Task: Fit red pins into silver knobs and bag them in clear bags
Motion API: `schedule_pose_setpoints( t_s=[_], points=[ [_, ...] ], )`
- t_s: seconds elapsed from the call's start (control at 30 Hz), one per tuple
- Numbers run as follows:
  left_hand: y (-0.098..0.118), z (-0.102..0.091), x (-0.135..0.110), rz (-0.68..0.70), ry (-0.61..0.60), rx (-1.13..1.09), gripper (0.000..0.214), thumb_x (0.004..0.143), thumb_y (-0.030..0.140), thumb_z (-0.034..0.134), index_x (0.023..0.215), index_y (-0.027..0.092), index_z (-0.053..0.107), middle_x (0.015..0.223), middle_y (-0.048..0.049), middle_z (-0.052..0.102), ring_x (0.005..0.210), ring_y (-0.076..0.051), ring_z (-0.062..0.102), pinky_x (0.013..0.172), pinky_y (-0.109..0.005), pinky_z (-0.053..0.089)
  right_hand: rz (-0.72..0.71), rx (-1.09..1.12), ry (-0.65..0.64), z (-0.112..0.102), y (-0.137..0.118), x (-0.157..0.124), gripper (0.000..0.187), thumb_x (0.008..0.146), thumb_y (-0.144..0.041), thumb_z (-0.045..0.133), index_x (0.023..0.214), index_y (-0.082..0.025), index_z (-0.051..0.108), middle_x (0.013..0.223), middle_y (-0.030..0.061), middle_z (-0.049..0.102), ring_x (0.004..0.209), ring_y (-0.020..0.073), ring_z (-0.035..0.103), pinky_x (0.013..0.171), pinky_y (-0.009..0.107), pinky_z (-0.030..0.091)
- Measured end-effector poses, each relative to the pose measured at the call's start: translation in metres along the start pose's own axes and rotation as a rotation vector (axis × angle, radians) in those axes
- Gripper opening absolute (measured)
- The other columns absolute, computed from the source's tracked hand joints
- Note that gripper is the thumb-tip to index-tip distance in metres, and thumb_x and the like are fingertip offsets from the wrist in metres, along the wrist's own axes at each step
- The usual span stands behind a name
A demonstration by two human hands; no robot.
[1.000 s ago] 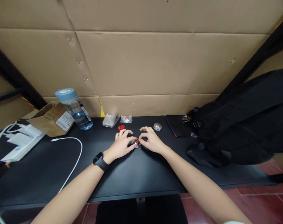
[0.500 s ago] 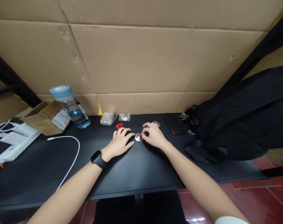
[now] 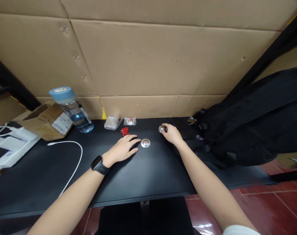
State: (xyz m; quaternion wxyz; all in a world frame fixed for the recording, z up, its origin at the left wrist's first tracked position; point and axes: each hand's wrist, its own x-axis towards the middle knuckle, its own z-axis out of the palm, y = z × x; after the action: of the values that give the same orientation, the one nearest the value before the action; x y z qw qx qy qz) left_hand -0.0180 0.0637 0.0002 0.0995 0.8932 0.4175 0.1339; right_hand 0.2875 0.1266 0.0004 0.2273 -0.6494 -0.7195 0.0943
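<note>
A shiny metal disc with a raised centre point(image 3: 146, 143) lies on the black table, a small red piece at its middle. My left hand point(image 3: 122, 148) rests on the table with fingers spread, its index fingertip just left of that disc. Behind the fingers is a small bunch of red cord-like pieces point(image 3: 125, 131). Farther right, my right hand point(image 3: 172, 133) has its thumb and fingers closed on the edge of a second domed metal disc point(image 3: 161, 128). That disc's right side is partly hidden by the fingers.
At the back stand clear plastic sleeves point(image 3: 111, 122) and a bagged disc point(image 3: 130, 121). Left are a water bottle point(image 3: 77, 114), cardboard box point(image 3: 44, 124), power strip point(image 3: 18, 148) and white cable point(image 3: 80, 156). Right are a dark notebook point(image 3: 186, 129), keys point(image 3: 192, 120) and black backpack point(image 3: 248, 120).
My right hand has left the middle disc and moved right to the second disc, gripping its edge. The red piece now sits at the middle disc's centre. My left hand has hardly moved.
</note>
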Motion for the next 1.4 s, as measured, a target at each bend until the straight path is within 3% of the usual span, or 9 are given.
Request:
schedule_pose_setpoints(
  t_s=[0.2,0.6,0.83,1.0,1.27,1.4],
  points=[
    [0.000,-0.001,0.000,-0.004,0.010,-0.019,0.045,0.099,0.040,0.054,0.142,0.029,0.057,0.150,-0.0109,0.051,0.139,-0.030,0.047,0.115,-0.051,0.040,-0.023,0.022,0.004,0.005,0.004,0.002,0.027,0.089,-0.021,0.064,0.115,-0.027,0.069,0.110,0.0059,0.074,0.100,0.0220,0.068,0.086,0.032,0.050],
    [0.001,-0.001,-0.002,-0.006,-0.006,0.023,0.047,0.099,0.039,0.053,0.145,0.029,0.054,0.152,-0.0112,0.050,0.141,-0.030,0.045,0.115,-0.051,0.041,-0.022,-0.059,-0.028,0.004,0.001,0.001,0.026,0.092,-0.022,0.060,0.117,-0.026,0.065,0.116,0.0072,0.072,0.103,0.0241,0.066,0.082,0.033,0.046],
    [0.008,-0.003,-0.009,-0.059,-0.098,0.065,0.052,0.101,0.041,0.047,0.152,0.030,0.045,0.162,-0.0107,0.038,0.148,-0.033,0.038,0.114,-0.054,0.040,-0.024,-0.072,-0.007,0.000,-0.004,-0.001,0.024,0.093,-0.022,0.058,0.116,-0.027,0.065,0.114,0.0070,0.072,0.102,0.0255,0.066,0.080,0.034,0.046],
    [0.013,-0.003,-0.011,-0.100,-0.032,0.109,0.050,0.099,0.043,0.052,0.148,0.036,0.051,0.160,-0.0093,0.043,0.151,-0.040,0.029,0.114,-0.061,0.033,-0.038,-0.052,0.012,-0.002,-0.008,-0.003,0.021,0.094,-0.023,0.058,0.113,-0.026,0.066,0.112,0.0076,0.072,0.099,0.0251,0.065,0.080,0.034,0.045],
    [0.017,-0.007,-0.009,-0.039,-0.009,0.119,0.048,0.098,0.035,0.053,0.146,0.033,0.051,0.157,-0.0091,0.044,0.139,-0.034,0.047,0.110,-0.054,0.041,-0.106,-0.026,0.046,-0.002,-0.017,-0.008,0.020,0.092,-0.020,0.058,0.109,-0.026,0.067,0.110,0.0068,0.072,0.098,0.0241,0.063,0.083,0.034,0.046],
    [0.021,-0.012,-0.005,0.011,0.053,0.041,0.041,0.097,0.032,0.055,0.138,0.030,0.055,0.146,-0.0086,0.054,0.129,-0.028,0.056,0.106,-0.044,0.047,-0.090,0.013,0.089,-0.003,-0.026,-0.011,0.019,0.087,-0.022,0.064,0.105,-0.026,0.069,0.102,0.0045,0.074,0.094,0.0233,0.063,0.081,0.033,0.047]
  ],
)
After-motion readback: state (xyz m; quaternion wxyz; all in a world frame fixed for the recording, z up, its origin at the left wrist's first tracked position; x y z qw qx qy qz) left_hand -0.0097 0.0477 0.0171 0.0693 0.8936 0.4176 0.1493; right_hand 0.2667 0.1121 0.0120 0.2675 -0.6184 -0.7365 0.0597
